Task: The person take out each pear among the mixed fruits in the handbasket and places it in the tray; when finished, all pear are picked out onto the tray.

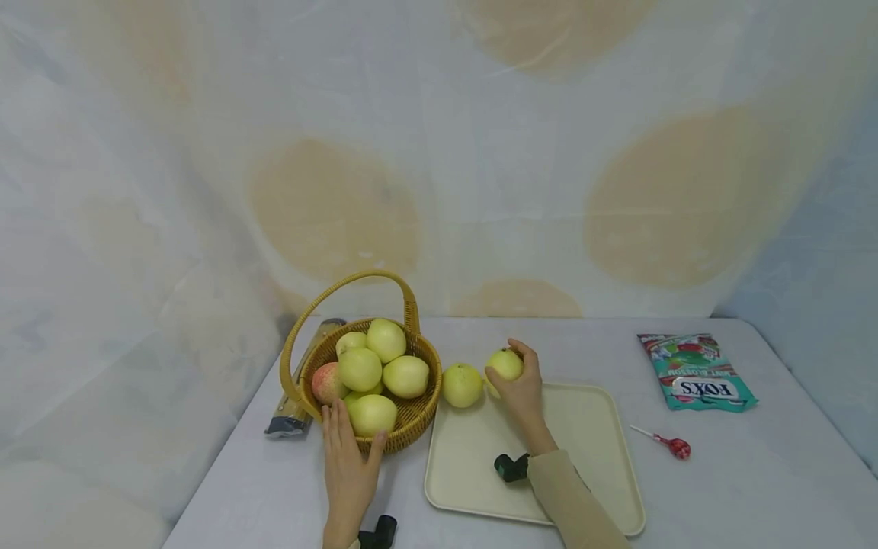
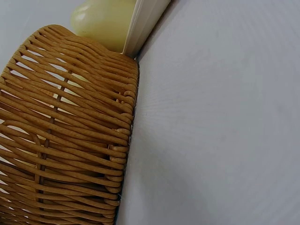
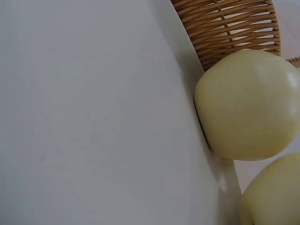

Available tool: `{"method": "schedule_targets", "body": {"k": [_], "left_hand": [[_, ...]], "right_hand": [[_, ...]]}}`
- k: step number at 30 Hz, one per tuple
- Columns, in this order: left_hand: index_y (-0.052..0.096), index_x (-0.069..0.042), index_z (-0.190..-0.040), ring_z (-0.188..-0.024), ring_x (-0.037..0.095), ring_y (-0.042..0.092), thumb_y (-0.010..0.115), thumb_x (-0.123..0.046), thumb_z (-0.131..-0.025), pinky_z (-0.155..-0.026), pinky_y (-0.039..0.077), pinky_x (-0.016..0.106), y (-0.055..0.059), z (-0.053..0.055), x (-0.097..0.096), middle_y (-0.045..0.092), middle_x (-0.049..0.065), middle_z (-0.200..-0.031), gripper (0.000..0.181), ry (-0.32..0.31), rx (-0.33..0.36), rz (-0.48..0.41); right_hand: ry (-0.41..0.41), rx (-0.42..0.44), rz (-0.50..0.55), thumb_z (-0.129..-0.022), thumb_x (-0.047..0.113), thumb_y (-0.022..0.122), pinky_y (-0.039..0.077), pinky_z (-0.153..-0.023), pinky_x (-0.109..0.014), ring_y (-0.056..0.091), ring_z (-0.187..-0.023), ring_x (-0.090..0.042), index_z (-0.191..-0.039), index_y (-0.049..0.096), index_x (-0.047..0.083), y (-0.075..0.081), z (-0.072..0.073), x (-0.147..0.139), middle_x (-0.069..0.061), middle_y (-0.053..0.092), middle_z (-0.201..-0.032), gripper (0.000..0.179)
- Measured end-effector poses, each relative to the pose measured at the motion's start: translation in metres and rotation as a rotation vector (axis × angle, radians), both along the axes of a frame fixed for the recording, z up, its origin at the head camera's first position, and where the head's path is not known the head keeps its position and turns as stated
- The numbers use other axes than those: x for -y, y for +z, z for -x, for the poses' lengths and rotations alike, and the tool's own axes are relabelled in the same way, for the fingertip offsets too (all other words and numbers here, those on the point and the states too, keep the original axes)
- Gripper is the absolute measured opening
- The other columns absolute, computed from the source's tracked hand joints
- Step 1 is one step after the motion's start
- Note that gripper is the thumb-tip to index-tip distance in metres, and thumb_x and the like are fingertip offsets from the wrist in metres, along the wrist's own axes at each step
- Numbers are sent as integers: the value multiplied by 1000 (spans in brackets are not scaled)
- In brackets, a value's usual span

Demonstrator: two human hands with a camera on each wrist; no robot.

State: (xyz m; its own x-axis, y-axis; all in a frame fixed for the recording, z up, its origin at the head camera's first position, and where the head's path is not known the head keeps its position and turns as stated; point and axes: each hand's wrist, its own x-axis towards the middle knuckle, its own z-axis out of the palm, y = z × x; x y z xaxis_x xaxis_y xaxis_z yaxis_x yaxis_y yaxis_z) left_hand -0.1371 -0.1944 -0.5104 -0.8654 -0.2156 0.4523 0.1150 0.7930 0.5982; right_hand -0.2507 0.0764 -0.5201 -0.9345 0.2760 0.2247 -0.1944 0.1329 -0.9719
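An even grip on one side, a steady touch on the other

We find the pale green fruit [image 1: 505, 362] over the far left corner of the tray [image 1: 590, 450], with the right hand [image 1: 521, 393] curled round it, thumb on one side and fingers on the other. We cannot tell whether it is lifted. In our judgement, such smooth, round skin calls for an even grip about its middle and slow movement, clear of the second green fruit [image 1: 463, 385] just beside it.

The left hand [image 1: 351, 467], its fingers extended, rests at the near rim of the wicker basket [image 1: 415, 412]; we would keep that touch light, since the fruit inside is heaped.

Farther out, a long package [image 1: 291, 415] lies by the basket, and a lollipop [image 1: 680, 448] and a green sweet bag [image 1: 700, 374] lie right of the tray. Under it all we see a pale tabletop [image 1: 741, 473]; behind hangs whitish sheeting [image 1: 501, 175] with large tan spots.
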Motion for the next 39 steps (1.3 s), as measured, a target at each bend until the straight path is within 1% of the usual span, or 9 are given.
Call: {"method": "schedule_targets", "body": {"k": [4, 10, 19, 24, 27, 31, 34, 38, 39], "left_hand": [[17, 4, -153, -148, 44, 11, 67, -31, -90, -115, 20, 62, -1, 1, 0, 22, 28, -157, 87, 0, -6, 5], [18, 5, -152, -148, 45, 11, 67, -31, -90, -114, 20, 62, -3, 1, 1, 22, 28, -157, 87, 0, -1, 10], [17, 5, -152, -147, 45, 12, 66, -31, -91, -114, 21, 62, -3, -1, 1, 22, 29, -156, 87, 8, 10, 6], [17, 4, -153, -147, 46, 13, 67, -32, -91, -114, 21, 62, -2, -2, 0, 22, 28, -156, 87, 10, 6, 4], [18, 5, -152, -147, 46, 13, 67, -32, -90, -114, 21, 63, -1, -2, -1, 23, 28, -156, 87, 10, 4, 2], [18, 4, -152, -148, 44, 11, 67, -31, -90, -113, 21, 63, 0, -2, -1, 22, 28, -157, 87, 7, 6, -3], [17, 4, -153, -148, 44, 10, 67, -31, -90, -113, 21, 63, 0, -1, 0, 22, 28, -157, 87, 6, 4, -1], [17, 4, -153, -148, 44, 10, 67, -31, -91, -114, 21, 62, 0, 0, 0, 22, 28, -157, 87, 7, 3, 5], [17, 4, -153, -148, 44, 11, 67, -31, -91, -114, 21, 62, 0, 0, 0, 22, 28, -157, 87, 6, 4, 6]], "right_hand": [[-9, -10, -2, -78, 7, 76, 39, -101, -50, 45, -121, -29, -133, 50, 7, 1, -2, 1, -15, 48, -127, 61], [-40, -19, -3, -80, 6, 76, 38, -94, -37, 43, -107, -21, -130, 51, 5, 0, -4, 2, -11, 46, -111, 56], [-44, 15, 38, -84, 11, 75, 37, -87, -21, 42, -103, -16, -135, 47, 5, -3, -3, 2, -9, 44, -108, 58], [-62, 14, 99, -94, 15, 62, 35, -87, -15, 42, -100, -12, -138, 44, 6, -1, -6, 0, -8, 47, -108, 48], [-59, -22, 99, -98, 12, 52, 36, -85, -13, 44, -96, -10, -136, 43, 0, 12, -15, 0, -5, 47, -104, 41], [-35, -11, 75, -100, 13, 46, 37, -84, -17, 44, -94, -8, -136, 43, -4, 28, -24, 1, -2, 45, -105, 40], [-8, 24, 77, -102, 20, 43, 37, -88, -25, 43, -97, -11, -139, 41, 1, 16, -16, -1, -4, 45, -111, 42], [11, 41, 79, -102, 22, 41, 36, -91, -33, 44, -101, -16, -140, 39, 1, 14, -12, -3, -10, 45, -118, 43], [15, 40, 82, -102, 20, 42, 36, -91, -33, 44, -101, -17, -140, 39, 0, 19, -15, -3, -10, 45, -118, 43]]}}
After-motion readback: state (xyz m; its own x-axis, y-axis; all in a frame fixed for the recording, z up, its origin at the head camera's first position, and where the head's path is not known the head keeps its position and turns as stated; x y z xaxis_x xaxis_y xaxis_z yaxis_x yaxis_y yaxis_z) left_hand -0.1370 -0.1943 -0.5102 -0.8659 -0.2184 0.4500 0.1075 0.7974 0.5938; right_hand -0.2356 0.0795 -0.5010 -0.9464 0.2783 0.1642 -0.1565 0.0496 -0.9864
